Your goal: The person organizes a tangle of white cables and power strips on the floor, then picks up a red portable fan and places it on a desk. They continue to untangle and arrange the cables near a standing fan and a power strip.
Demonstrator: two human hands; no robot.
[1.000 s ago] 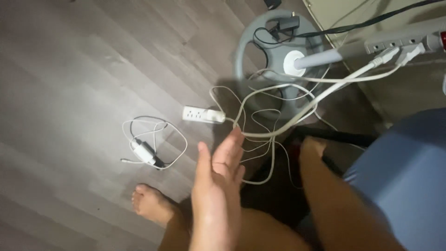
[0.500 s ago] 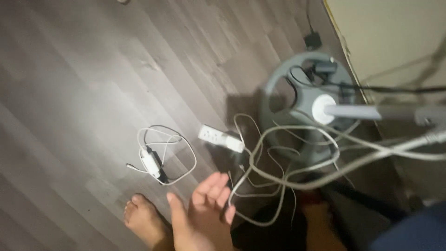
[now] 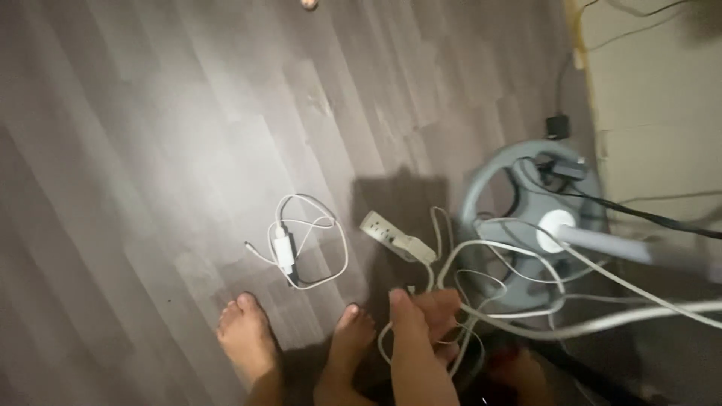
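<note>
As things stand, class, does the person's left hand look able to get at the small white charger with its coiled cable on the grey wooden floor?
Probably yes. The left hand is closed in the tangle of white cords, while the small white charger lies apart to its left, with only bare floor between; the two bare feet sit below that path.

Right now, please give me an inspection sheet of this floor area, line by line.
Surface: grey wood-look floor.
Job's things: tangle of white cables; white power strip.
Clutter: small white charger with coiled cord.
Hands: left hand closed among the white cables, grip unclear; right hand nothing seen.
Cables: black cable crosses the grey round stand base.
Surroundings: beige wall; two bare feet.
</note>
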